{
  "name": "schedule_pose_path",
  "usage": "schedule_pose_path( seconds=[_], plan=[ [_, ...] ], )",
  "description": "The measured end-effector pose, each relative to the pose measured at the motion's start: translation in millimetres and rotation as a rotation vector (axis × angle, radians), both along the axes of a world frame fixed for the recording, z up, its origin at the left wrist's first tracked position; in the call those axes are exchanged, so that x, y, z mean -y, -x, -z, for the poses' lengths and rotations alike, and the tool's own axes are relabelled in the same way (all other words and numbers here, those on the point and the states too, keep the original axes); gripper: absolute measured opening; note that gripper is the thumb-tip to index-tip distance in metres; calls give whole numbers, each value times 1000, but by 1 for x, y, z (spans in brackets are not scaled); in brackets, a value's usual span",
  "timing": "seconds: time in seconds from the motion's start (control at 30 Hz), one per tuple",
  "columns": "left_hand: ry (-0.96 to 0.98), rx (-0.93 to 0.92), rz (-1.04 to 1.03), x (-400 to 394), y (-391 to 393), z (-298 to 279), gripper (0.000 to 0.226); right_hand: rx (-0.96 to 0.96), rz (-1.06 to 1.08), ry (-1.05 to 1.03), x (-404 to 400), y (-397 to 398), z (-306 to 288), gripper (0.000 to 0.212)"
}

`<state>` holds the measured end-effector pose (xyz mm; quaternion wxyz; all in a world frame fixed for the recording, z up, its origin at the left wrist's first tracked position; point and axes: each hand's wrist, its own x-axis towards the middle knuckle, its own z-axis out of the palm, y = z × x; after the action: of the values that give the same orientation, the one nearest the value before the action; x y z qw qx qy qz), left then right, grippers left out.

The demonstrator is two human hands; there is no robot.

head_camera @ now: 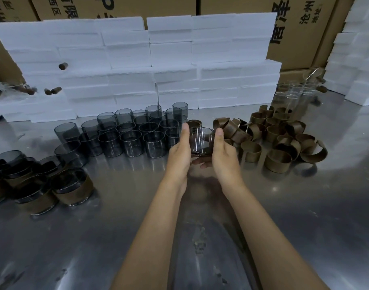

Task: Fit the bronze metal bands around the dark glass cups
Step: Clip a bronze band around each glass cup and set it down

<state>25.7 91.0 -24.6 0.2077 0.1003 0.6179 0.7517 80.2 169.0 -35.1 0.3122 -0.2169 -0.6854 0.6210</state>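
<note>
Both hands, left (179,151) and right (223,151), fingers clamped on bare cup (201,141) | bands (284,135) at 2 o'clock | keep cup level, slide band squarely

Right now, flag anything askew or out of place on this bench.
The bronze bands lie in a jumbled heap at right, some sprung open. A few small brown cylinders sit stray on the white foam blocks at left. The bare dark cups stand upright and grouped.

Smoky dark-grey round glass cups (131,143); dull bronze-brown curved metal bands (277,141). White foam blocks (175,59). Tan cardboard cartons, black lettering (294,21).
</note>
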Motion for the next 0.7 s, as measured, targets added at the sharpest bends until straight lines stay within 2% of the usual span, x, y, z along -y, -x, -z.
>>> schedule_pose_path(
  seconds=[0.13, 0.27, 0.37, 0.5, 0.6, 0.7],
  plan=[
    [25, -52, -45, 0, 0, 3, 62, -105, 24, 33, -3, 1, 3, 43],
    [-53, -151, -183, 3, 3, 4, 43, -149, 20, 59, -4, -2, 3, 34],
    [-83, -178, -267, 4, 4, 4, 34, -126, -20, 167, -4, -2, 1, 34],
    [-115, -93, -135, 2, -2, -1, 47, -22, -153, 195, -2, -2, -1, 54],
    [-76, -114, -5, 1, -6, -1, 59, 21, -257, 175, 1, -3, 0, 71],
    [10, -144, 27, 2, -8, 0, 70, 31, -261, 150, 3, -4, 0, 69]
  ],
)
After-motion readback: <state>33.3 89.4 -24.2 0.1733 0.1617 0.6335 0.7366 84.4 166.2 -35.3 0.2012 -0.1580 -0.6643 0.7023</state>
